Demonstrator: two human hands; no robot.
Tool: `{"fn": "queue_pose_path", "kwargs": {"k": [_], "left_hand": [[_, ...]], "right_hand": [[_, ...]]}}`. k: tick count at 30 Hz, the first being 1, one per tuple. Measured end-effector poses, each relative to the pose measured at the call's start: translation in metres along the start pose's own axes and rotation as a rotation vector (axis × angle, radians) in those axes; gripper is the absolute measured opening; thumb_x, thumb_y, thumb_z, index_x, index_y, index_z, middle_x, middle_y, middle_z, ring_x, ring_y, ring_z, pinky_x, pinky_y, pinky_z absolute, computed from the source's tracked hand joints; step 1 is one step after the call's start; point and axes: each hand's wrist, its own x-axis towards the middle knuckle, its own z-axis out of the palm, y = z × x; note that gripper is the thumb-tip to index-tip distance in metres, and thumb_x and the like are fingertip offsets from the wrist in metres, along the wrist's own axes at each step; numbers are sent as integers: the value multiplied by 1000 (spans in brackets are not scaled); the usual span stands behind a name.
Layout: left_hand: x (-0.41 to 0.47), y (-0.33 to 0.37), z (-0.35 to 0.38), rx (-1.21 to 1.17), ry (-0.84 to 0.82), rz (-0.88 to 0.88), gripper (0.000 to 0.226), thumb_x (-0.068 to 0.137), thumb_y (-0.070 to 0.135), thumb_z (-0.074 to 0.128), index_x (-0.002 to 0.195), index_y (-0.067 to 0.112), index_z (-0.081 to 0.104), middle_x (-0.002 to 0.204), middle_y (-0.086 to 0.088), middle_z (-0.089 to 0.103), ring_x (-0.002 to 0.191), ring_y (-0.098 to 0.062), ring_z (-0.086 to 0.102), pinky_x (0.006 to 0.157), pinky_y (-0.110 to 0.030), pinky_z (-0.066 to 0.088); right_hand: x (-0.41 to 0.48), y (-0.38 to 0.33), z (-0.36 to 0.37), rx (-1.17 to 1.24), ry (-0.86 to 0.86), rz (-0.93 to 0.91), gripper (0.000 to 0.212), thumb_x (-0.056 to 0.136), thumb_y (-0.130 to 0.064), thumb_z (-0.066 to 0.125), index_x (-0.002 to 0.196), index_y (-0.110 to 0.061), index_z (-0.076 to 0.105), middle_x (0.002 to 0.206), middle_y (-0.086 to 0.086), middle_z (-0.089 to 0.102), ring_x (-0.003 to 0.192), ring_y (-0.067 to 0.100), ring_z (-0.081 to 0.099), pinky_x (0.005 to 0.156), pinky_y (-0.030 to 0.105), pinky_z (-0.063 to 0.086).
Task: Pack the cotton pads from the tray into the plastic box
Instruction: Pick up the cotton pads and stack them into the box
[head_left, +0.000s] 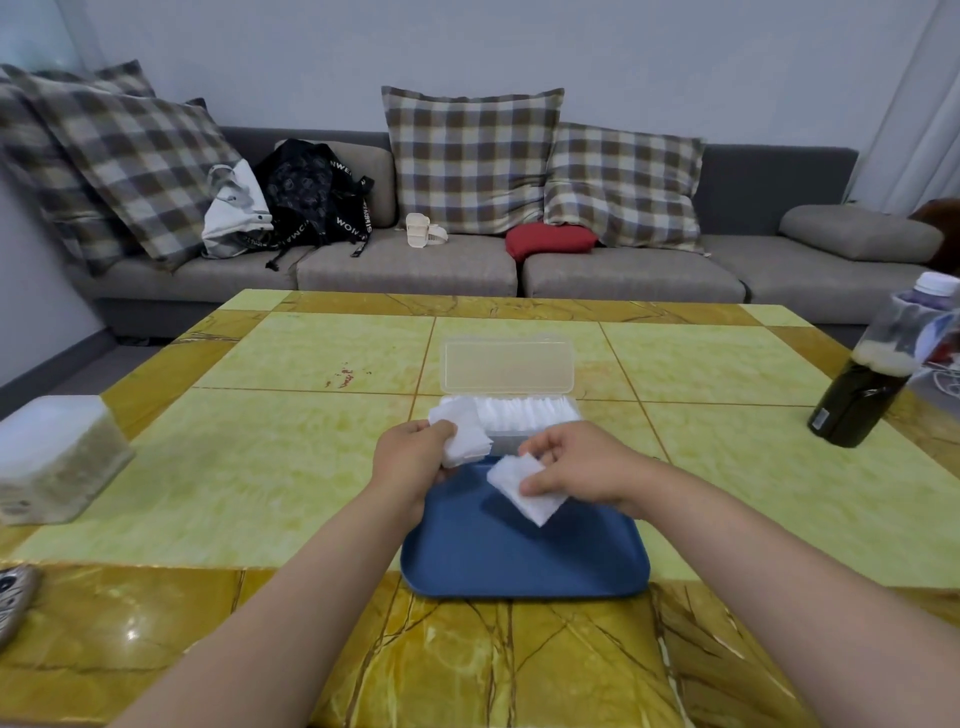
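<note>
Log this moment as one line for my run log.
left hand: grips pad stack | right hand: pinches cotton pads above blue tray | plastic box: lid open, packed pads inside

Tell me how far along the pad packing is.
Mostly done: the open plastic box already holds a row of pads. In hand: the left hand grips a stack by the box, and the right hand pinches loose pads above the tray. Left: only those; the tray's visible surface shows no others.
</note>
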Motion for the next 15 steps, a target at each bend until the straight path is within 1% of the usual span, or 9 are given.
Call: {"fn": "queue_pose_path", "kwargs": {"k": [2, 3, 4, 6, 7, 9, 11, 13, 15], "left_hand": [[1, 0, 0, -6, -20, 1, 7, 93, 10, 64, 90, 5, 68, 95, -14, 74, 85, -31, 71, 89, -47, 60], [0, -1, 1, -8, -50, 1, 8, 93, 10, 65, 93, 3, 70, 97, -15, 75, 88, -31, 73, 88, -46, 60], [-1, -1, 2, -11, -89, 0, 10, 93, 10, 66, 95, 2, 71, 99, -16, 76, 90, -31, 75, 87, -43, 61], [-6, -1, 6, -20, -174, 5, 14, 92, 10, 67, 99, 0, 73, 98, -15, 78, 90, -29, 76, 85, -40, 62], [-9, -1, 9, -29, -217, 11, 15, 93, 11, 67, 101, 0, 73, 98, -15, 78, 90, -28, 77, 85, -39, 62], [-13, 1, 13, -60, -289, 11, 18, 94, 11, 64, 105, -1, 73, 99, -16, 78, 93, -29, 76, 88, -40, 61], [-15, 2, 15, -77, -324, 17, 20, 96, 10, 61, 109, -1, 72, 100, -18, 78, 96, -31, 75, 90, -41, 60], [-15, 2, 16, -79, -335, 29, 24, 99, 13, 59, 113, -3, 70, 102, -19, 77, 96, -31, 75, 91, -42, 59], [-15, 2, 16, -97, -340, 16, 30, 101, 21, 56, 116, -2, 68, 103, -18, 77, 96, -30, 76, 91, -42, 59]], "right_hand": [[0, -7, -8, 233, 39, -13, 30, 79, -10, 84, 107, -10, 72, 94, 4, 75, 77, 14, 68, 61, 23, 52], [0, -10, -10, 329, 51, -32, 26, 81, -8, 82, 105, -9, 72, 93, 6, 76, 76, 15, 70, 62, 26, 54], [0, -13, -11, 414, 61, -52, 26, 81, -6, 81, 106, -9, 71, 94, 7, 77, 77, 17, 71, 66, 30, 57], [2, -18, -11, 521, 89, -69, 34, 80, -3, 81, 110, -12, 66, 97, 10, 76, 81, 21, 72, 75, 39, 58], [3, -19, -10, 526, 108, -71, 39, 79, -3, 82, 110, -16, 64, 98, 10, 75, 81, 23, 71, 74, 40, 57], [6, -20, -6, 476, 152, -70, 43, 76, -6, 86, 108, -21, 62, 102, 12, 73, 82, 23, 69, 65, 36, 54], [8, -20, -3, 429, 196, -68, 44, 73, -10, 89, 105, -22, 61, 106, 14, 71, 81, 24, 67, 59, 33, 51], [8, -21, -2, 400, 221, -67, 44, 72, -11, 90, 103, -21, 61, 102, 12, 72, 78, 23, 67, 59, 33, 50], [6, -22, -3, 373, 239, -67, 42, 72, -12, 90, 102, -19, 61, 96, 9, 72, 73, 20, 66, 55, 31, 49]]}}
